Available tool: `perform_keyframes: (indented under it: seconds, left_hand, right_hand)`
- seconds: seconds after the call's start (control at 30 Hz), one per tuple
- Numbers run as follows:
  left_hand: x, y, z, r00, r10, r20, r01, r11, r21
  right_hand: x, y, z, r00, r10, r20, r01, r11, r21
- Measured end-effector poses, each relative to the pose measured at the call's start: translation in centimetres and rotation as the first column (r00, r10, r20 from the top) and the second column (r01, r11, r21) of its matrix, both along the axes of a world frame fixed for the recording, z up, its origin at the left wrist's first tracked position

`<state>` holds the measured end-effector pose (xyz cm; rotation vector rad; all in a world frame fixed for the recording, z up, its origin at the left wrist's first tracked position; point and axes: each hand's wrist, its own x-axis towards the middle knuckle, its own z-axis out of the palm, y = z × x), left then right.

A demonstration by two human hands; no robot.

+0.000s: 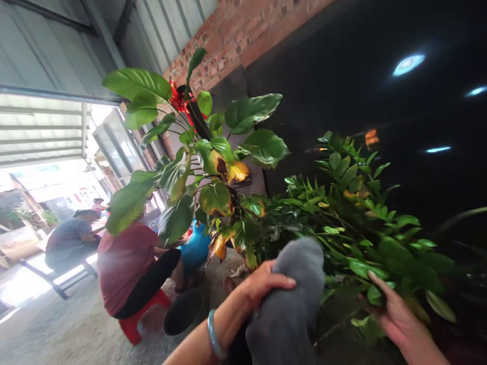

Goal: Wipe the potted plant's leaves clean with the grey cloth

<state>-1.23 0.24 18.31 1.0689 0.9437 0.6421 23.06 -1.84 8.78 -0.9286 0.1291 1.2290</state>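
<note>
My left hand (261, 289) grips a grey cloth (289, 309) near the bottom middle, thumb laid across it; a blue-green bangle (213, 337) circles that wrist. My right hand (395, 317) reaches into a bushy green plant (353, 223) at the lower right, fingers spread among its small glossy leaves, holding nothing I can see. The cloth is pressed up against the same plant's left side.
A taller plant (205, 167) with big leaves, some yellowed, and a red ribbon (178, 99) stands left of it. A person in a red top (125, 263) sits on a red stool (139, 317). A dark pot (184, 314) sits on the floor. Another person (70, 241) sits farther back.
</note>
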Motion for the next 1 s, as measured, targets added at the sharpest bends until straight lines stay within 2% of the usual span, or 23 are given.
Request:
perform_keyframes:
  seconds: [0.1,0.17,0.2,0.27,0.33,0.4,0.43,0.5,0.57,0.63,0.67,0.73,0.8,0.87,0.9,0.93,1.0]
  left_hand:
    - [0.6,2.2,3.3,0.982,0.11,0.153,-0.131,0.982,0.137]
    - [1.1,3.7,3.4,0.958,0.195,0.211,-0.23,0.962,0.151]
    - [1.4,4.1,2.7,0.954,0.222,0.201,-0.25,0.96,0.123]
    - [1.8,4.0,0.2,0.974,0.21,0.085,-0.213,0.977,0.028]
    - [2.0,2.9,-2.4,0.993,0.093,-0.067,-0.097,0.993,-0.06]
    - [1.9,1.6,-3.5,0.989,-0.047,-0.143,0.033,0.994,-0.1]
    - [1.8,1.1,-3.2,0.987,-0.091,-0.133,0.079,0.993,-0.092]
    - [1.7,1.1,-1.3,0.993,-0.108,-0.047,0.106,0.994,-0.025]
    - [1.9,2.2,1.4,0.996,-0.044,0.075,0.038,0.996,0.085]
    - [2.4,3.8,3.1,0.982,0.055,0.178,-0.086,0.982,0.166]
    - [2.7,4.5,3.3,0.974,0.106,0.202,-0.142,0.974,0.174]
    - [3.3,5.3,2.2,0.97,0.18,0.163,-0.201,0.971,0.128]
    - [3.6,4.7,-0.1,0.989,0.147,0.006,-0.147,0.989,0.034]
    - [3.6,3.3,-2.2,0.984,-0.015,-0.177,0.005,0.998,-0.056]
    - [3.4,2.5,-2.7,0.965,-0.112,-0.239,0.094,0.992,-0.085]
    - [3.2,1.9,-2.7,0.944,-0.19,-0.27,0.171,0.981,-0.094]
    - [2.9,1.4,-1.4,0.937,-0.255,-0.239,0.252,0.967,-0.042]
  right_hand:
    - [0.0,0.3,-0.3,1.0,0.02,0.023,-0.02,1.0,0.001]
    - [-0.1,0.5,-0.8,0.998,0.026,0.059,-0.026,1.0,0.004]
    - [-0.1,0.6,-1.2,0.996,0.034,0.083,-0.034,0.999,0.005]
    - [-0.1,0.8,-2.0,0.988,0.069,0.14,-0.07,0.998,0.0]
    - [0.0,0.8,-2.9,0.972,0.134,0.192,-0.134,0.991,-0.011]
    - [0.1,0.8,-3.5,0.958,0.179,0.223,-0.18,0.983,-0.014]
    - [0.1,0.8,-3.6,0.955,0.188,0.227,-0.19,0.982,-0.015]
    - [0.0,0.7,-3.6,0.959,0.179,0.221,-0.183,0.983,-0.004]
    - [-0.1,0.6,-3.0,0.971,0.138,0.198,-0.144,0.989,0.018]
    - [-0.3,0.5,-2.3,0.98,0.101,0.172,-0.11,0.993,0.043]
    - [-0.4,0.5,-2.0,0.982,0.095,0.162,-0.104,0.993,0.048]
    - [-0.6,0.4,-1.5,0.982,0.111,0.15,-0.117,0.993,0.03]
    - [-0.5,0.5,-1.6,0.98,0.13,0.149,-0.133,0.991,0.006]
    - [-0.3,0.6,-2.1,0.976,0.143,0.163,-0.142,0.99,-0.015]
    - [-0.2,0.6,-2.4,0.972,0.155,0.177,-0.154,0.988,-0.019]
    - [-0.1,0.7,-2.7,0.967,0.168,0.193,-0.167,0.986,-0.022]
    - [0.0,0.7,-3.3,0.96,0.18,0.215,-0.181,0.983,-0.015]
